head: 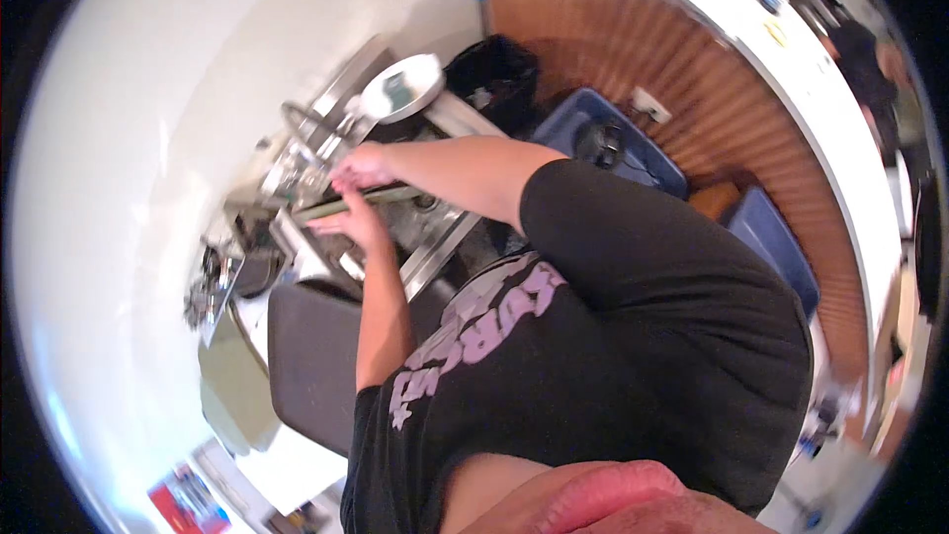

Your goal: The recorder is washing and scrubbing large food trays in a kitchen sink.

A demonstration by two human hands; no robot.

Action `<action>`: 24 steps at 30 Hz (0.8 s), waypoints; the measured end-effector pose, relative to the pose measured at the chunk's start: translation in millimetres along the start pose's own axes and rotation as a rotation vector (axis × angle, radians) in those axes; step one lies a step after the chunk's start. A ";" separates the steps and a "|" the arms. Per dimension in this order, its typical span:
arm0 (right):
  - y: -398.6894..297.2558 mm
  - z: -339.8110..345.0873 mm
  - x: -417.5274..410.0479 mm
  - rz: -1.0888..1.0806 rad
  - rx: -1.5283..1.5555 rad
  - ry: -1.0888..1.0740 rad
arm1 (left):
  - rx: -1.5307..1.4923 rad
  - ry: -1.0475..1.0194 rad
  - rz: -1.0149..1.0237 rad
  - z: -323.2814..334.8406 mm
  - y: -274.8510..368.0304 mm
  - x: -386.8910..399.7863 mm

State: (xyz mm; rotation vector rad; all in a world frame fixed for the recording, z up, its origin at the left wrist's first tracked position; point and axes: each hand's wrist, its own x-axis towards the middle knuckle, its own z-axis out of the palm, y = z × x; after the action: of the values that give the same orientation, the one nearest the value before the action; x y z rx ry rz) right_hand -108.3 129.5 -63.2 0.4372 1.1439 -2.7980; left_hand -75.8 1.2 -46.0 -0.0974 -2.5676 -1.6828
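Over a metal sink (426, 219), my left hand (354, 226) is extended with its thumb raised away from its fingers, and nothing shows in it. My right hand (363, 165) is just above, its fingertips close to the left thumb; blur hides whether they touch. Its fingers are bent and I cannot make out anything in them. A curved metal faucet (305, 135) rises beside the right hand. Clear glassware (300, 176) appears to stand past the fingertips. Behind the right hand is a round white pan (422, 89) with a dark green pad (399, 91) in it.
A black bin or bag (495, 81) stands beyond the pan. Blue plastic tubs (574, 115) rest against the wood-panelled counter front (593, 30). On my left are a dark flat panel (315, 363) and a rack of utensils (211, 285). Another person (860, 67) is at the far right.
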 end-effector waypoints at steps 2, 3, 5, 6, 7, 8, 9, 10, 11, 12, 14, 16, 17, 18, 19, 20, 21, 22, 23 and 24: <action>-18.3 -20.6 12.6 0.040 0.143 -0.138 | -0.173 -0.135 -0.093 17.8 11.7 -4.1; -10.1 -26.1 14.1 0.095 0.149 -0.118 | -0.156 -0.251 -0.334 8.4 41.0 -20.4; -5.5 11.4 17.0 0.273 0.101 -0.190 | -0.303 -0.140 -0.259 -6.6 0.1 -9.4; -12.0 5.1 23.1 0.344 0.075 -0.212 | -0.330 -0.180 -0.312 -3.9 8.7 -8.9; -10.1 14.5 24.2 0.379 0.054 -0.270 | -0.391 -0.167 -0.259 -10.5 2.9 -7.3; -15.5 15.8 23.3 0.403 0.031 -0.322 | -0.454 -0.163 -0.197 -12.3 -1.9 -10.3; -27.7 1.9 27.5 0.398 0.049 -0.369 | -0.492 -0.191 -0.243 -7.5 8.9 -14.7; -37.6 -11.1 29.8 0.391 0.071 -0.412 | -0.532 -0.223 -0.289 -3.1 20.3 -17.7; -42.9 -6.3 27.9 0.397 0.035 -0.457 | -0.615 -0.227 -0.291 -8.9 16.3 -19.7; -48.4 -8.6 30.7 0.472 0.016 -0.533 | -0.605 -0.201 -0.305 -7.8 18.9 -21.7; -44.4 10.5 21.9 0.531 -0.171 -0.551 | -0.246 -0.142 -0.283 -30.2 19.8 -25.2; -51.4 4.6 17.8 0.610 -0.135 -0.630 | -0.092 -0.137 -0.262 -28.1 16.7 -30.9; -59.0 -2.0 15.8 0.655 -0.099 -0.681 | -0.016 -0.151 -0.282 -25.2 15.7 -32.3; -64.2 -5.2 15.1 0.679 -0.097 -0.700 | -0.009 -0.126 -0.298 -28.3 3.2 -32.0; -70.7 -8.5 14.5 0.761 -0.230 -0.710 | -0.093 -0.130 -0.321 -31.0 -11.3 -29.4; -69.3 -12.8 15.0 0.829 -0.356 -0.710 | -0.173 -0.149 -0.338 -36.4 -20.2 -26.7; -61.5 -12.9 13.7 0.861 -0.381 -0.702 | -0.130 -0.110 -0.270 -42.1 -28.9 -26.2; -51.1 -8.6 13.8 0.870 -0.375 -0.714 | -0.121 -0.100 -0.278 -49.8 -37.2 -25.8; -46.7 -13.9 14.4 0.767 -0.345 -0.591 | -0.144 -0.112 -0.287 -45.5 -33.2 -25.9; -43.6 -18.4 16.0 0.663 -0.317 -0.470 | -0.167 -0.123 -0.295 -42.1 -28.8 -26.1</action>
State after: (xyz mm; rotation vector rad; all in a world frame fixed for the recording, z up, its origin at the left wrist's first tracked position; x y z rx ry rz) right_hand -127.6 174.0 -51.1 0.0870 1.0521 -1.9632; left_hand -51.5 -49.3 -57.9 0.1844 -2.6291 -2.0524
